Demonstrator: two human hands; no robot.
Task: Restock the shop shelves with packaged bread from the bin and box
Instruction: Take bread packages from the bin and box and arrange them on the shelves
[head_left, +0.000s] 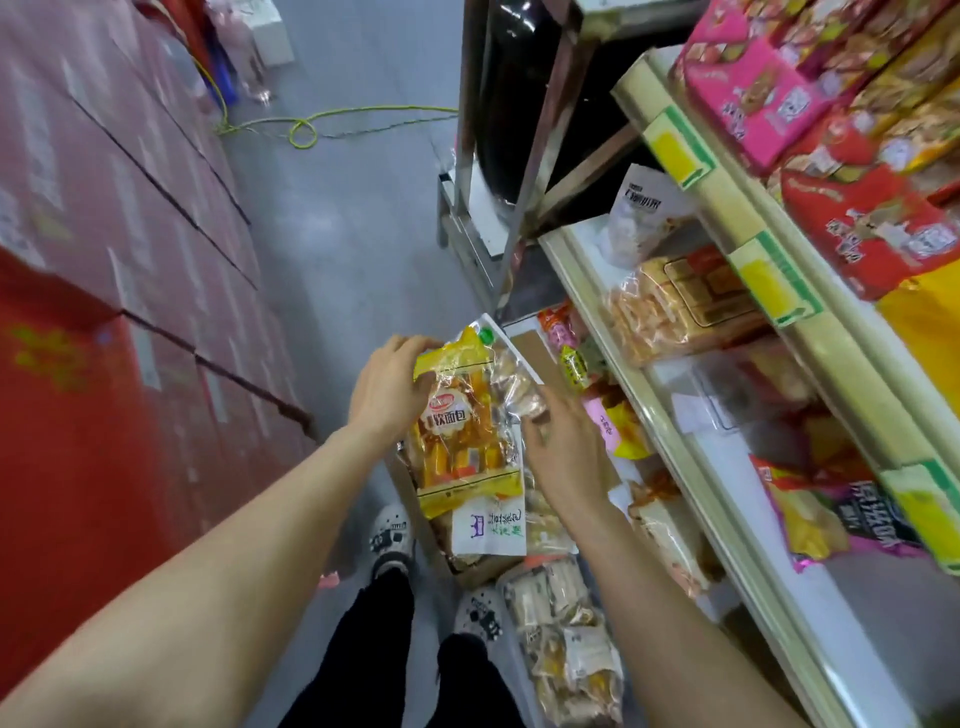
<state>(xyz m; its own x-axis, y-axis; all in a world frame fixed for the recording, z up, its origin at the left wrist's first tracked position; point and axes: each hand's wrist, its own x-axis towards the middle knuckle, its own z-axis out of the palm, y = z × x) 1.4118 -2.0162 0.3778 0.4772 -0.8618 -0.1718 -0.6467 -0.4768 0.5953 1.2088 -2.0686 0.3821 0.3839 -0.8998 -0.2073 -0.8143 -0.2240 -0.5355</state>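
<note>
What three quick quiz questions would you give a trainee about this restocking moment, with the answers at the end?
1. Short answer: which hand grips the yellow bread package at its top end?
2. Multiple choice: the shelves stand on the person's: A right, B left, C behind.
3. True or false: the package already lies on the shelves.

Key: 1 the left hand; 2 A; 3 false.
</note>
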